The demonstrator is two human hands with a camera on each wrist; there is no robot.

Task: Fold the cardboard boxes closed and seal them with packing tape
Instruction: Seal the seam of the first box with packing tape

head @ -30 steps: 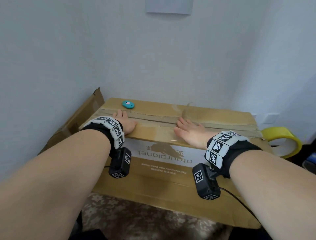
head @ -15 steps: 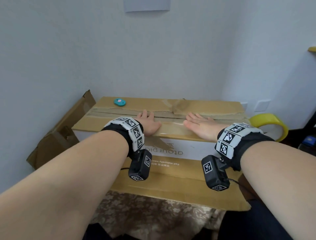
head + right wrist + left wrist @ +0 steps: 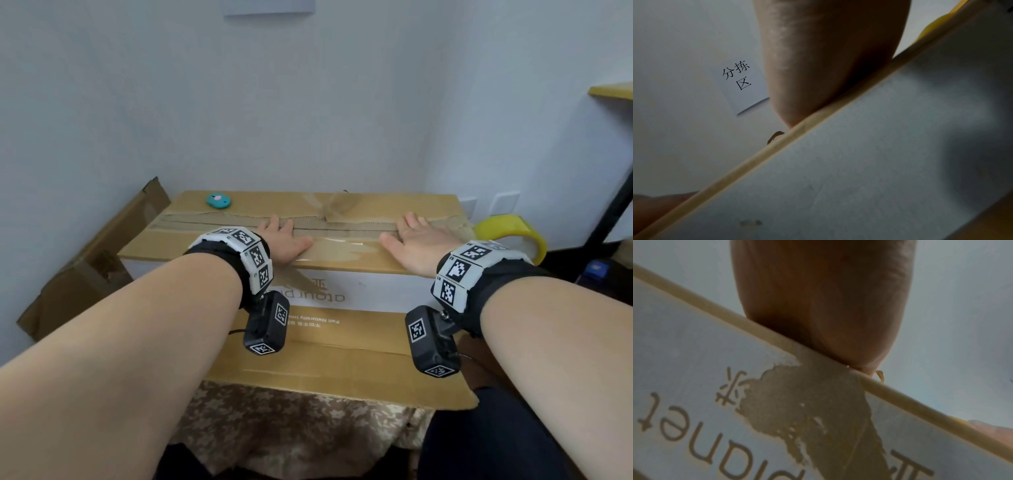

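A large cardboard box (image 3: 342, 346) stands in front of me with its top flaps folded shut and a strip of clear tape (image 3: 329, 245) along the middle seam. My left hand (image 3: 279, 238) lies flat on the top left of centre, fingers straight over the seam. Towards the right end, my right hand (image 3: 416, 240) also presses flat on the top. Each wrist view shows a palm, the left hand (image 3: 824, 305) and the right hand (image 3: 830, 61), resting on the box's top edge (image 3: 900, 395) (image 3: 777, 146). A yellow tape roll (image 3: 510, 233) sits just past the box's right end.
A small teal object (image 3: 218, 200) lies on the far left of the box top. Another folded cardboard box (image 3: 92, 267) leans against the left wall. White walls close in behind and right. A patterned cloth (image 3: 291, 428) lies below the box front.
Both hands slid along the taped seam: the left moved right from the left end, the right moved further right. My head view also shifted.
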